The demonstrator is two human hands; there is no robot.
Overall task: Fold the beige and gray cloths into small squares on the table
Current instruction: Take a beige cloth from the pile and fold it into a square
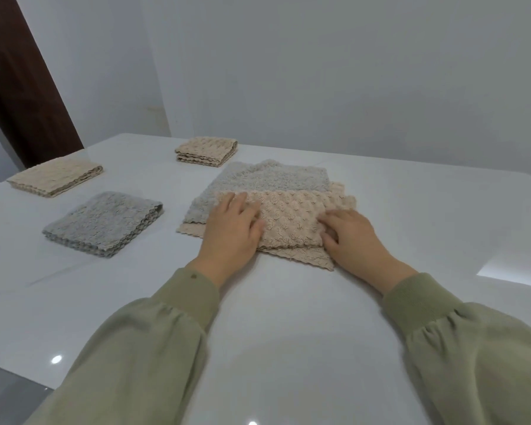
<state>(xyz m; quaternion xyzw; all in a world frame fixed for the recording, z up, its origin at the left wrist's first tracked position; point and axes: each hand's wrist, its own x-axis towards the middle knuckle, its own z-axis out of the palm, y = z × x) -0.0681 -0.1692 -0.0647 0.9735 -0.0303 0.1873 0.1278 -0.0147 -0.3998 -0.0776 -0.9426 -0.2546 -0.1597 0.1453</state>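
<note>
A beige textured cloth (288,219) lies folded into a band on top of a spread gray cloth (267,179), with more beige cloth showing underneath at the edges. My left hand (232,231) rests flat on the band's left end, fingers apart. My right hand (350,237) presses on its right end, fingers curled at the edge. Three folded squares lie to the left: a gray one (105,223), a beige one (54,177) and a far beige one (206,150).
The white glossy table (288,317) ends at a near edge at lower left and at a far edge along the pale wall. A dark brown door panel (19,81) stands at the back left.
</note>
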